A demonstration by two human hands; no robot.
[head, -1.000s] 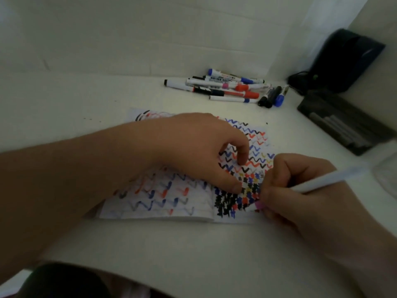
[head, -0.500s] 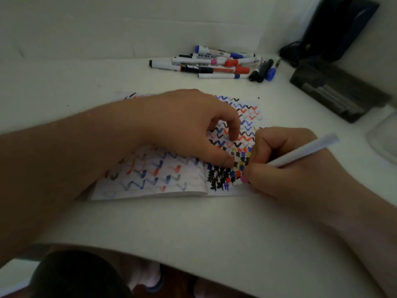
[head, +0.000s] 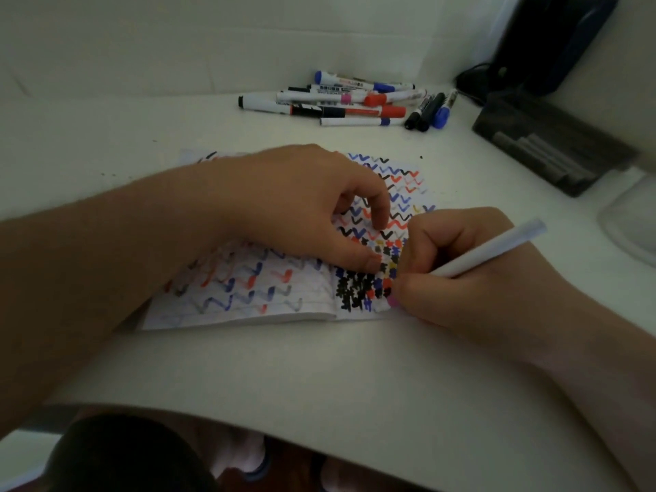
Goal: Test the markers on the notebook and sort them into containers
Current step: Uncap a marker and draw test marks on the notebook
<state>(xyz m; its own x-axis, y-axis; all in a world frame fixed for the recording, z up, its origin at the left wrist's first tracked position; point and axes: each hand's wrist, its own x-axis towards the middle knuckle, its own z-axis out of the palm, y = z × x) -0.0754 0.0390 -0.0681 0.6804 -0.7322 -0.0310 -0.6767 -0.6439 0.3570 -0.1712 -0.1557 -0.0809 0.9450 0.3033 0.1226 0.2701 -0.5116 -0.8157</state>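
Note:
An open notebook [head: 248, 296] full of blue, red and black zigzags lies on the white table [head: 319, 367]. My left hand [head: 301, 207] rests on its pages, with thumb and index fingertip pressing down on the paper. My right hand [head: 461, 271] grips a white marker [head: 497, 250] whose pink tip touches the page's lower right corner, next to dense black scribbles. A heap of several capped markers [head: 355, 101] lies at the back of the table. A dark tray [head: 546, 143] holding grey markers sits at the right.
A clear container [head: 632, 221] shows at the right edge. A dark bag [head: 553, 40] with a cable stands in the back right corner against the wall. The table's front edge runs close below my arms; dark legs show beneath it.
The view has shifted, so everything sits a little higher in frame. Both hands keep their places on the notebook, the right one still writing at the lower right corner.

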